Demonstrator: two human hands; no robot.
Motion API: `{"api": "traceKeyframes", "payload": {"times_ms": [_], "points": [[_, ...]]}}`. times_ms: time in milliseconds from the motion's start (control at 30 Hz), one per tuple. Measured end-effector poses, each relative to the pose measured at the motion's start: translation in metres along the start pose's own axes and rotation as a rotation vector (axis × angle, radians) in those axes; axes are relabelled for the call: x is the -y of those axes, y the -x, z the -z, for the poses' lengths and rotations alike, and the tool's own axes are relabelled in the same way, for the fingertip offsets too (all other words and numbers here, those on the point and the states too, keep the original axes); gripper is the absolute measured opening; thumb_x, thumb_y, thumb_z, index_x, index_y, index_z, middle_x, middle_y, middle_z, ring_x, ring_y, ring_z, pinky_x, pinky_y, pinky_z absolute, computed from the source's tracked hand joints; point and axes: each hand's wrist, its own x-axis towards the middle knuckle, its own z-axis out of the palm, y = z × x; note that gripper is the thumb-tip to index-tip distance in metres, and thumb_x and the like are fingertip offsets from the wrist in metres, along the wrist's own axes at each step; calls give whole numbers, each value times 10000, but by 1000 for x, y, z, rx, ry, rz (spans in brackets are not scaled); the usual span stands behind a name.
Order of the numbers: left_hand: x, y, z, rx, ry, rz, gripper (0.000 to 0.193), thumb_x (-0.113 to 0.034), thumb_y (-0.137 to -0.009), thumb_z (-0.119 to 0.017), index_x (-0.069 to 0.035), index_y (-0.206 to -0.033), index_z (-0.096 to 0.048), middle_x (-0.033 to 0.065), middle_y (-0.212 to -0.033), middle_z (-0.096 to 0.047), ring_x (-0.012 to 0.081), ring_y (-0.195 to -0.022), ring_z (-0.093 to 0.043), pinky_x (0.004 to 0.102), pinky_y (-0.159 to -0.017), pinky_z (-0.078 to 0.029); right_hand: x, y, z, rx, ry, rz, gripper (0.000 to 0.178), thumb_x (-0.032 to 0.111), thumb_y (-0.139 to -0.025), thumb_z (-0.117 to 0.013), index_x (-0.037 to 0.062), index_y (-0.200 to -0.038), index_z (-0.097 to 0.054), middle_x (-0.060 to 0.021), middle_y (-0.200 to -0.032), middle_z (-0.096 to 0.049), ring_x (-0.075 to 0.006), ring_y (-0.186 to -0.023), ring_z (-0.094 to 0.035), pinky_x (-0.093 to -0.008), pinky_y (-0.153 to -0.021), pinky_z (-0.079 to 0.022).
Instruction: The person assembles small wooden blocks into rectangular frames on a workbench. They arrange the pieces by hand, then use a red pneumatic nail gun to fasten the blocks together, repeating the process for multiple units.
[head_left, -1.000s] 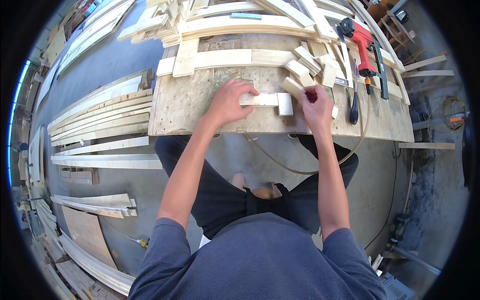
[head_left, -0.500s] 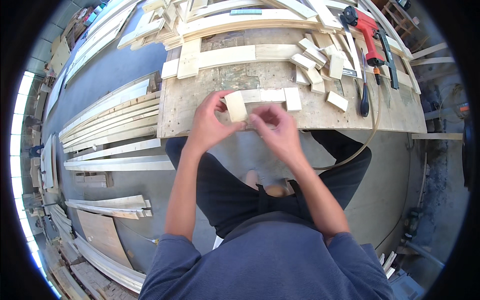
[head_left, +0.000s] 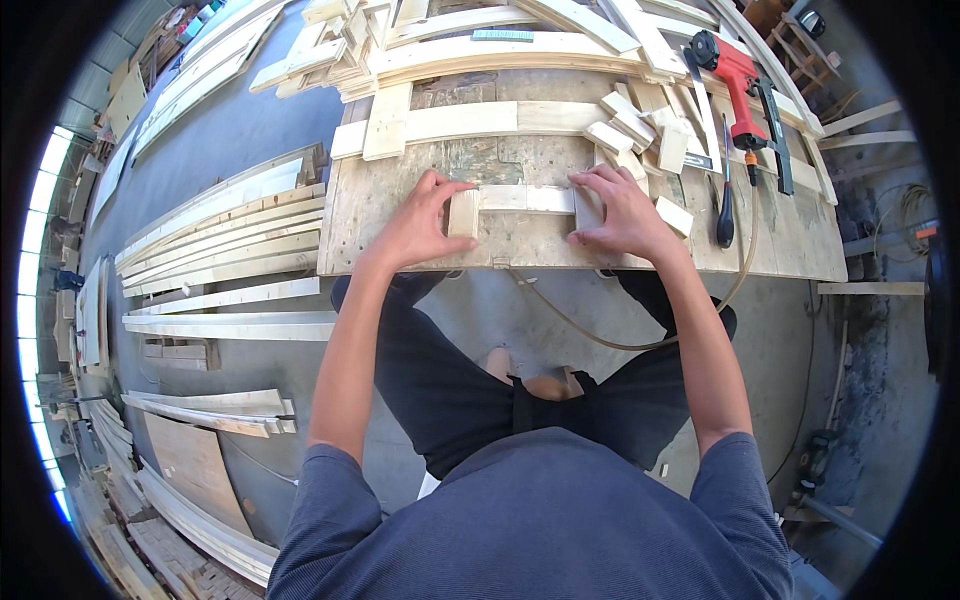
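Left hand curled over a short pale wooden block, thumb low at the near side and fingers wrapped over the far end, so that the block sits clamped upright-on-edge at the left end of a flat pale wooden slat. Block touching the slat's end, at a right angle to it. Right hand pressed down over a second short wooden block at the slat's right end, fingers bent over the far edge, thumb at the near side; most of that block hidden under the hand, so only its left face visible. Slat lying crosswise between the two hands, flat on a worn plywood workbench top, near its front edge.

Just beyond the right hand, a loose heap of small pale offcut blocks. Farther right on the bench, a red nail gun, a black-handled screwdriver and a tan air hose looping off the front edge down past dark trousers. Across the back of the bench, long pale boards stacked. On the grey floor to the left, more long pale planks in rows.
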Motion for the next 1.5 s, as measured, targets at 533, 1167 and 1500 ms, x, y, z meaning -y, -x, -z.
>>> {"api": "traceKeyframes", "payload": {"times_ms": [533,1167,1500], "points": [[-1,-20,-5,-8,-31,-21,728,-286,-726,-994,-99,-1379,-732,105,-1284,-600,307,-1190,-671,415,-1038,-572,4,-8,2,61,-121,-59,717,332,-764,-951,76,-1395,-728,-138,-1290,-642,-357,-1248,-660,-437,-1100,-541],[-15,4,-13,-191,106,64,980,-251,-780,-1025,-144,-1640,-567,63,-1411,-554,179,-944,-585,321,-871,-542,-29,-26,25,-449,191,-179,425,210,-871,-906,67,-1251,-782,-132,-1259,-700,-363,-1171,-705,-481,-993,-593],[-13,57,-8,-516,141,-14,603,-102,-915,-901,-100,-1480,-693,48,-1307,-656,153,-912,-619,307,-841,-526,5,-11,18,-704,-141,-197,235,138,-991,-815,-15,-1168,-795,-167,-1051,-747,-323,-941,-773,-413,-856,-618]]}}
